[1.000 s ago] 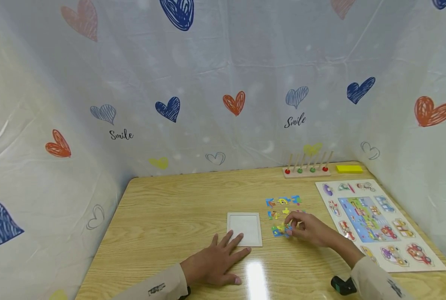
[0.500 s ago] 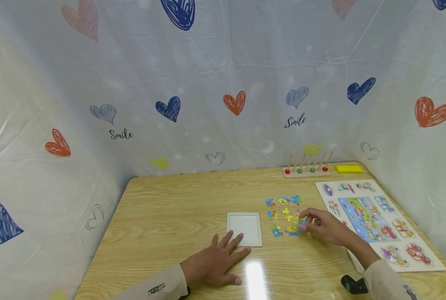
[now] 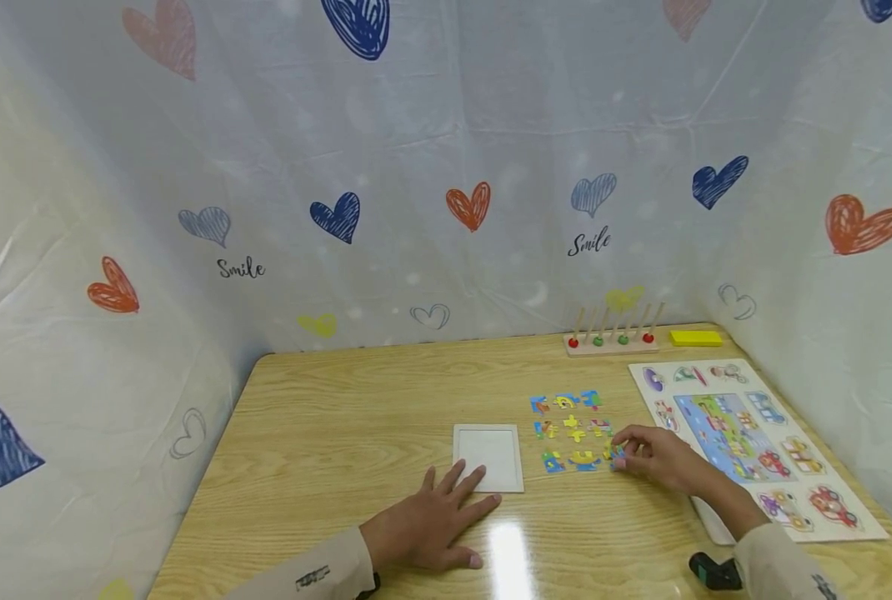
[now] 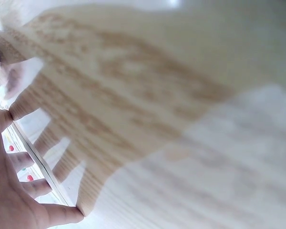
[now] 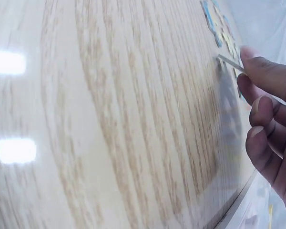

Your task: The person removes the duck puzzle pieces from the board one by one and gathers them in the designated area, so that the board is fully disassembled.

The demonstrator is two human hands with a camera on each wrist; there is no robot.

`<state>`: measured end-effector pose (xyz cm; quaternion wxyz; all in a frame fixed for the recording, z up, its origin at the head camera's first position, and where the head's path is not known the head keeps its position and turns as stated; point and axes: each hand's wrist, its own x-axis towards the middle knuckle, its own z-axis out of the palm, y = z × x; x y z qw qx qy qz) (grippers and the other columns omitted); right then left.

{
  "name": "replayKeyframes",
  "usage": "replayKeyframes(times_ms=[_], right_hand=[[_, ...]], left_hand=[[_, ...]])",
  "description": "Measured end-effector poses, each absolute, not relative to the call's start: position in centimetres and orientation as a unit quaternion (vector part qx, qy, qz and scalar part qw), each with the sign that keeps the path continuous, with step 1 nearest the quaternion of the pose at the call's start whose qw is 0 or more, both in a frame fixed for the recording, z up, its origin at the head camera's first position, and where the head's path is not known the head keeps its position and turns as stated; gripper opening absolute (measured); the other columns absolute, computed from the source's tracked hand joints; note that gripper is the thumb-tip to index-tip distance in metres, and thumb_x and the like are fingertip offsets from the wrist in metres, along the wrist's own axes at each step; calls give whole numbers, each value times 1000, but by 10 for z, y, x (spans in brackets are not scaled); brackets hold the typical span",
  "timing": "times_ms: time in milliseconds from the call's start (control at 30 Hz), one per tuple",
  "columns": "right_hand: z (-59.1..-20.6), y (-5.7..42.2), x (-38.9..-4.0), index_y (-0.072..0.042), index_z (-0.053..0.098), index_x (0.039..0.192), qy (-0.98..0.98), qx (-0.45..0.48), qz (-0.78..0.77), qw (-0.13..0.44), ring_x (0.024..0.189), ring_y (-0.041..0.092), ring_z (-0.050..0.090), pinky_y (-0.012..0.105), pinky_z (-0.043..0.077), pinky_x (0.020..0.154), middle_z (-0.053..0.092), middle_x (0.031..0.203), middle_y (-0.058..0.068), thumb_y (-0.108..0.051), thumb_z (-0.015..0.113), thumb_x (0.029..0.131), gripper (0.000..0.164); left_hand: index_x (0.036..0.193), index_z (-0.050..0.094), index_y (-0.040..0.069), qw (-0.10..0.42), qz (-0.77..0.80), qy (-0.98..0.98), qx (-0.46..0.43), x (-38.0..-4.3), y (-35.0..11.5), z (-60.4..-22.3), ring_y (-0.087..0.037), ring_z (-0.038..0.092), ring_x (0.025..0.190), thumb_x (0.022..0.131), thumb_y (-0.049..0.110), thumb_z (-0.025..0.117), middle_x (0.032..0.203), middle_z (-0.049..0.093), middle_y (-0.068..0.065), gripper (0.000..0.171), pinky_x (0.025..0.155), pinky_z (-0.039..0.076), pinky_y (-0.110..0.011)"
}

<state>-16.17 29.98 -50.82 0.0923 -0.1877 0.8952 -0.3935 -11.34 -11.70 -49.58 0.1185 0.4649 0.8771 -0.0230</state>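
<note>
In the head view my left hand (image 3: 438,521) lies spread on the table, its fingertips on the near left part of a white square puzzle tray (image 3: 497,454). The left wrist view shows that hand's fingers (image 4: 62,214) straight along the tray's edge. My right hand (image 3: 659,460) pinches a blue and yellow jigsaw piece (image 3: 613,455) between thumb and finger. In the right wrist view this jigsaw piece (image 5: 231,63) appears as a thin edge, tilted at the tabletop. Beside the tray several loose jigsaw pieces (image 3: 566,402) lie in rows.
A large picture board (image 3: 734,492) covers the right side, partly under my right forearm. At the back right stand a wooden peg stand (image 3: 613,346) with red and green beads and a yellow block (image 3: 696,338). A heart-print curtain (image 3: 386,275) surrounds the table (image 3: 341,400).
My right hand has moved right from the middle of the near row to its right end. A yellow and blue piece now lies uncovered mid-row. The left hand has stayed still.
</note>
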Motion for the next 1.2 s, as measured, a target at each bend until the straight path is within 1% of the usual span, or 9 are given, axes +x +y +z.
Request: replayKeyframes(times_ms=[200, 400, 567, 833, 1033, 1200], right_hand=[[-511, 303, -161, -5, 67, 111, 906, -193, -366, 86, 68, 1, 50, 24, 45, 60, 63, 87, -2, -24, 76, 90, 30], [-513, 303, -161, -7, 70, 110, 921, -188, -335, 70, 66, 0, 50, 24, 45, 59, 63, 84, -6, -26, 77, 89, 28], [-512, 298, -160, -11, 72, 108, 937, -172, -298, 61, 69, -1, 49, 24, 45, 62, 61, 84, -9, -30, 78, 88, 29], [-509, 293, -158, -13, 73, 107, 947, -158, -274, 56, 71, 1, 51, 25, 44, 63, 63, 85, -9, -33, 79, 86, 30], [-508, 293, -159, -15, 73, 107, 949, -151, -272, 58, 69, 1, 49, 24, 43, 62, 61, 83, -10, -33, 79, 86, 29], [-509, 294, -159, -13, 73, 109, 947, -155, -274, 59, 70, 1, 50, 24, 44, 63, 62, 84, -9, -33, 78, 87, 30]], left_hand=[[163, 17, 28, 120, -14, 878, 463, -113, -118, -495, -45, 23, 151, 100, 68, 34, 168, 15, -16, 77, 104, 39, -70], [163, 15, 29, 123, -20, 878, 462, -113, -117, -497, -45, 22, 151, 99, 69, 34, 168, 15, -16, 78, 105, 39, -70], [163, 13, 30, 128, -28, 880, 457, -114, -117, -499, -44, 21, 152, 99, 71, 32, 168, 14, -14, 78, 105, 38, -69], [163, 14, 31, 128, -22, 880, 457, -114, -117, -500, -44, 21, 152, 99, 70, 33, 168, 14, -14, 78, 106, 38, -70], [163, 14, 31, 126, -20, 880, 458, -114, -117, -503, -44, 21, 152, 98, 71, 32, 169, 14, -14, 78, 105, 38, -70], [163, 13, 30, 120, -22, 879, 461, -115, -117, -504, -44, 21, 152, 99, 71, 31, 169, 13, -14, 78, 105, 38, -70]])
